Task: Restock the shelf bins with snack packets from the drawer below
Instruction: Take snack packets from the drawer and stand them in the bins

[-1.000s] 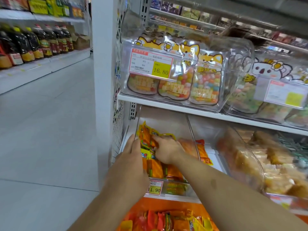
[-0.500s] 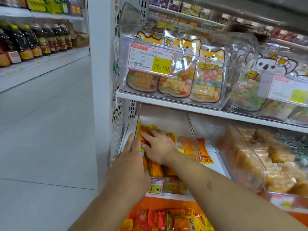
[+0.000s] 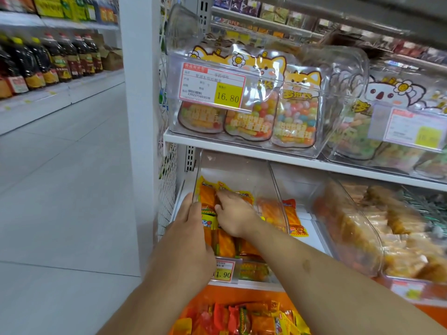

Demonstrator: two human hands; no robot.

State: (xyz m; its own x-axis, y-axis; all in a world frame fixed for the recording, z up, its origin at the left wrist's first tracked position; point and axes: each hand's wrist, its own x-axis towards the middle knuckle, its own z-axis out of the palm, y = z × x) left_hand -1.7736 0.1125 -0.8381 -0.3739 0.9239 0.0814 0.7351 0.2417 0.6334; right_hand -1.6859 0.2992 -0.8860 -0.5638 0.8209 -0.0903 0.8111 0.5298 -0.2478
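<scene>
The right hand (image 3: pixel 233 215) is reaching into the clear bin (image 3: pixel 275 189) on the lower shelf, fingers bent down onto the orange packets (image 3: pixel 226 244); whether they are pinching one or only pressing on the pile I cannot tell, since the fingertips are sinking among the wrappers. The left hand (image 3: pixel 189 234) is lying against the bin's left wall, fingers straight and together, thumb hidden behind the palm. The packets are filling the bin's front half, and one more (image 3: pixel 294 220) is lying just outside its right wall on the shelf; their printing is too blurred to read. A price tag (image 3: pixel 223 269) on the bin's front is showing ".90", its first digit being covered by the left wrist. Below, the drawer (image 3: pixel 242 317) is showing a heap of orange, red and yellow packets, cut off by the frame's bottom edge. Right of the bin, another bin (image 3: pixel 350 228) of pale brown snacks is blurring out. On the shelf above, a clear box (image 3: pixel 242 100) of candy bags with cartoon dog faces is carrying a tag (image 3: pixel 214 87) reading "16.80" and "2302271603538"; the next tag (image 3: pixel 414 128) is unreadable. Across the aisle, dark bottles (image 3: pixel 48 61) are standing in a row.
</scene>
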